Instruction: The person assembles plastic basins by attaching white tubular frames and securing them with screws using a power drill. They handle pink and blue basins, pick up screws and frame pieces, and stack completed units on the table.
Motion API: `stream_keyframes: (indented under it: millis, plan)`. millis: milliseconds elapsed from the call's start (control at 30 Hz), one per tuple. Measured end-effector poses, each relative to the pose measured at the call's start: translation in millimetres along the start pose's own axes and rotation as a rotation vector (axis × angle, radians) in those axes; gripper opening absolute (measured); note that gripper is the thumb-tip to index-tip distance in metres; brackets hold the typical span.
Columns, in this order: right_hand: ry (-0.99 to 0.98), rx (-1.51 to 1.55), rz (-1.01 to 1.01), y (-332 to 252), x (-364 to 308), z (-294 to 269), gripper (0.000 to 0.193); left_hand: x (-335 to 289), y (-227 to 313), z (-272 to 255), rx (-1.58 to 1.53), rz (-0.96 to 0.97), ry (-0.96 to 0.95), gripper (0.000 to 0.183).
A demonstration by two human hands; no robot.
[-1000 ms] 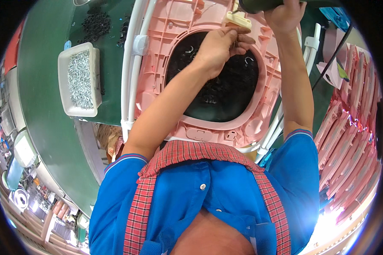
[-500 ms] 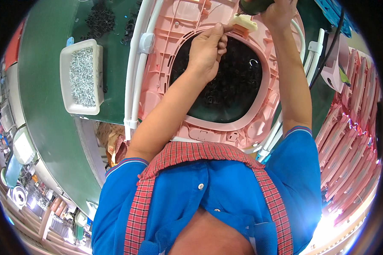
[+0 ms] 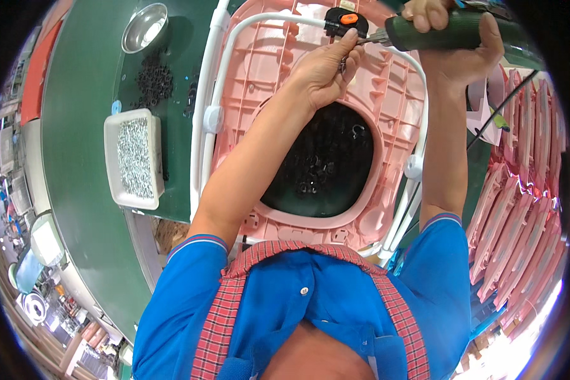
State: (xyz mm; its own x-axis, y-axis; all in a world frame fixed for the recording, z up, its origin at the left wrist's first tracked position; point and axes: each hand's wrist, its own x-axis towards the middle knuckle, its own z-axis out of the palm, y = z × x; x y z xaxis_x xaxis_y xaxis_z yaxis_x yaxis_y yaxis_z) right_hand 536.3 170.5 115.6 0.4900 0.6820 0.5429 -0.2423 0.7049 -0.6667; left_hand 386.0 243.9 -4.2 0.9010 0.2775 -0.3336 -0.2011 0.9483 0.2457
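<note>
A ribbed pink plastic panel [image 3: 234, 95] with a large rounded opening lies in front of me, white tubes [image 3: 259, 20] running along its sides and across its far end. On the far tube sits a black plastic fitting [image 3: 335, 25] with an orange button. My right hand [image 3: 453, 47] is wrapped round a dark green power screwdriver [image 3: 418, 33], which points left. Its bit ends by the fingertips of my left hand [image 3: 329, 69], just below the fitting. Those fingers are pinched, with small metal screws showing between them; the bit's exact contact is hidden.
Left on the green table [image 3: 76, 158] stand a white tub [image 3: 133, 158] of silver screws, a metal bowl [image 3: 144, 28] and a pile of small black parts [image 3: 153, 82]. More black parts [image 3: 316, 164] show through the opening. Stacked pink panels [image 3: 513, 190] stand at the right; a black cable [image 3: 503, 104] hangs nearby.
The view has shifted, bringing the metal bowl, black fitting and far tube into sight. My right hand has swung the screwdriver down and right, its bit now beside my left fingers.
</note>
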Motion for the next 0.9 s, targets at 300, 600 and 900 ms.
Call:
stream_keyframes:
  millis: [300, 600, 900]
  plan:
    - [0.113, -0.381, -0.101, 40, 68, -29, 0.032, 66, -9, 13, 0.377, 0.088, 0.029, 0.038]
    - [0.111, -0.487, -0.067, 89, 74, -57, 0.020, 61, -20, 4, 0.497, 0.202, -0.050, 0.036]
    - [0.080, -0.586, 0.022, 110, 77, -58, 0.024, 53, -21, 12, 0.428, 0.300, -0.010, 0.034]
